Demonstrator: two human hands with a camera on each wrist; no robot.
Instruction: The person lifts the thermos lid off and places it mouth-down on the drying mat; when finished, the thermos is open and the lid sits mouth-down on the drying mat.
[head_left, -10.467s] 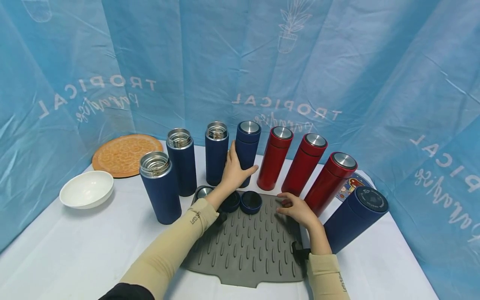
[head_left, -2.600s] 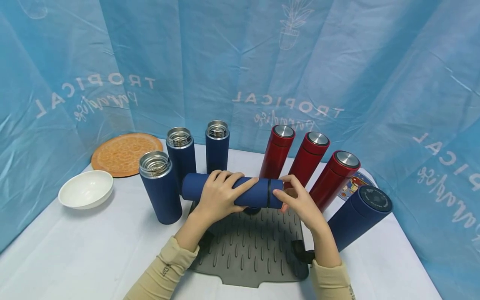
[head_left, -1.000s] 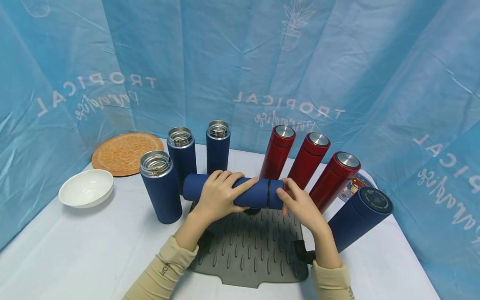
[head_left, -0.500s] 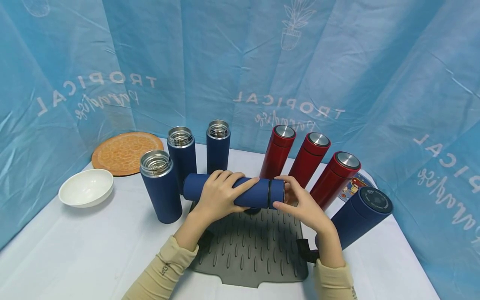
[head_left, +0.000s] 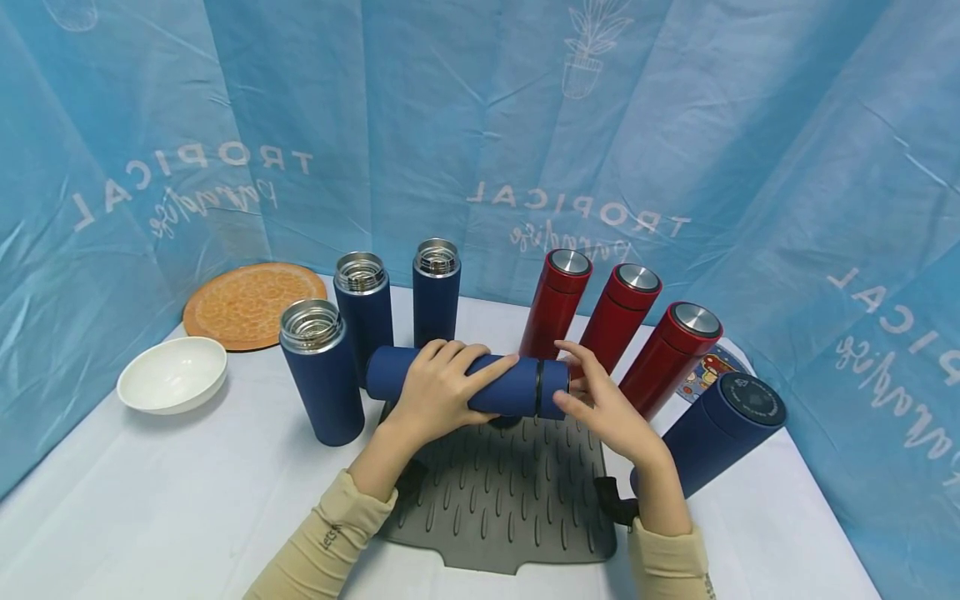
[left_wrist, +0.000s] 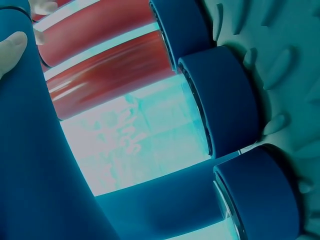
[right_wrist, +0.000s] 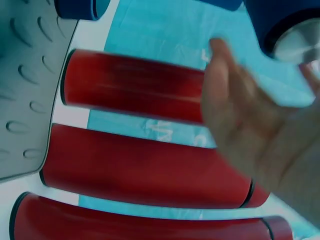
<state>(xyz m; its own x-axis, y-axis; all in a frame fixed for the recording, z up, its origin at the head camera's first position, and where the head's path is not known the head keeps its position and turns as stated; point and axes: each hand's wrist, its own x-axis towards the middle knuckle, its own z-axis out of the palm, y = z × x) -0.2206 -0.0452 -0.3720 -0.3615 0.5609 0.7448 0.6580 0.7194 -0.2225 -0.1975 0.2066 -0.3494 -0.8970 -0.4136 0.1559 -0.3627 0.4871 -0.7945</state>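
Note:
Across its body, my left hand (head_left: 442, 387) grips a blue vacuum flask (head_left: 390, 375) that lies sideways above the grey mat (head_left: 510, 517). The flask's blue lid (head_left: 552, 390) sits on its right end, a dark seam between them. Around that lid my right hand (head_left: 611, 412) is spread, its fingers loose; in the right wrist view the hand (right_wrist: 250, 115) is blurred and its fingers stand off the steel lid top (right_wrist: 300, 42). Loose blue lids (left_wrist: 225, 100) rest on the mat under the flask, mostly hidden in the head view.
Three uncapped blue flasks (head_left: 322, 383) stand left and behind. Three capped red flasks (head_left: 555, 304) stand right, with a capped blue flask (head_left: 716, 433) nearer. A white bowl (head_left: 172, 375) and an orange round mat (head_left: 255, 307) are far left. A blue curtain (head_left: 480, 125) hangs behind.
The blue flask was lifted from the back row and laid sideways in the left hand. Lately the right hand has closed on its lid and loosened again; the left hand stays still.

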